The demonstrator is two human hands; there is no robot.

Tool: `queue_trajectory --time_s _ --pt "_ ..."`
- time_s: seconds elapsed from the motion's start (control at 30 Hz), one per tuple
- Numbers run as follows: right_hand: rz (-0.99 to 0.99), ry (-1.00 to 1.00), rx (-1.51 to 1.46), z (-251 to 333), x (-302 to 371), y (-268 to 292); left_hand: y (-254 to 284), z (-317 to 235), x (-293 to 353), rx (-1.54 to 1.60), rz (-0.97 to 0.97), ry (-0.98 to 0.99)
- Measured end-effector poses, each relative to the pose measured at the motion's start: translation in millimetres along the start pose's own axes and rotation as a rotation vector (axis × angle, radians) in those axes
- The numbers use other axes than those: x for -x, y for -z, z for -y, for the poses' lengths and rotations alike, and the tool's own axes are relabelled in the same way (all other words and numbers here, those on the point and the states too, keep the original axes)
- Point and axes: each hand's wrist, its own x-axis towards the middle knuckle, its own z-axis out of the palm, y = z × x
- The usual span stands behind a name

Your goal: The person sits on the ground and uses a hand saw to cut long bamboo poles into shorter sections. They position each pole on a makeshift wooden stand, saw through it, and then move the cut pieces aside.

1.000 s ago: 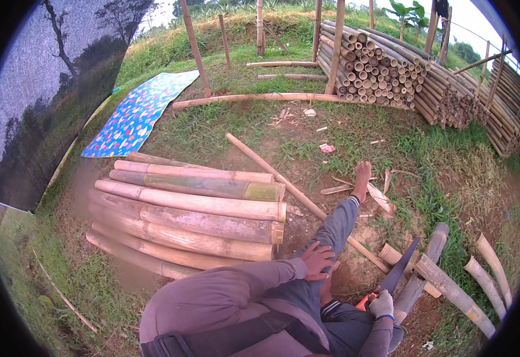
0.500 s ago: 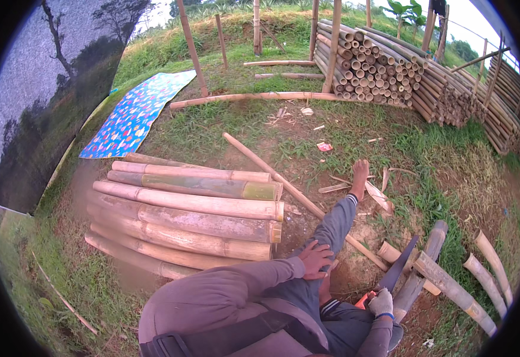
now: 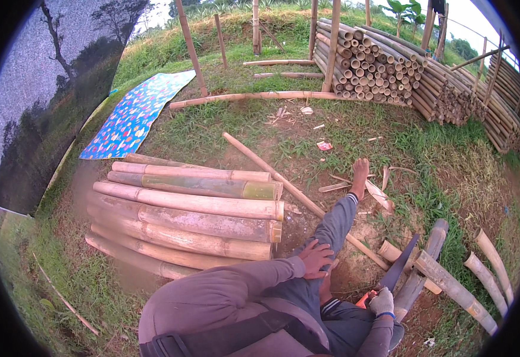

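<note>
My left hand (image 3: 316, 259) is bare and rests flat on my knee, its fingers spread over the grey trouser leg. At the lower right, my right hand (image 3: 382, 301), in a light knitted glove, is wrapped around the orange handle of a hand saw (image 3: 400, 265). The saw's dark blade points up and away, beside a bamboo pole (image 3: 450, 287) that lies across a greyish log (image 3: 415, 291). From this view I cannot tell whether the blade touches the bamboo. Part of the handle is hidden by the glove.
Several thick bamboo lengths (image 3: 188, 201) lie side by side at left. A thin pole (image 3: 278, 177) runs diagonally past my outstretched leg. Two curved bamboo pieces (image 3: 485, 284) lie at far right. Beyond are a blue patterned mat (image 3: 130, 122) and stacked bamboo (image 3: 376, 66).
</note>
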Motion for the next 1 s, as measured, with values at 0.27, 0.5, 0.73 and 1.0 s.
queue_trajectory --time_s 0.27,0.5,0.73,1.0 --pt "0.012 -0.016 -0.014 2.5 0.8 1.7 4.1 -0.9 0.3 0.015 0.013 0.0" --pt "0.005 -0.018 0.001 1.7 0.3 -0.1 -0.4 1.3 1.0 -0.01 -0.023 -0.008" --pt "0.043 -0.033 0.031 -4.2 -2.3 -0.8 5.7 -2.3 0.4 -0.007 0.012 -0.008" --pt "0.04 -0.044 0.063 -2.0 -3.4 -2.1 2.1 0.3 2.4 0.001 0.002 -0.005"
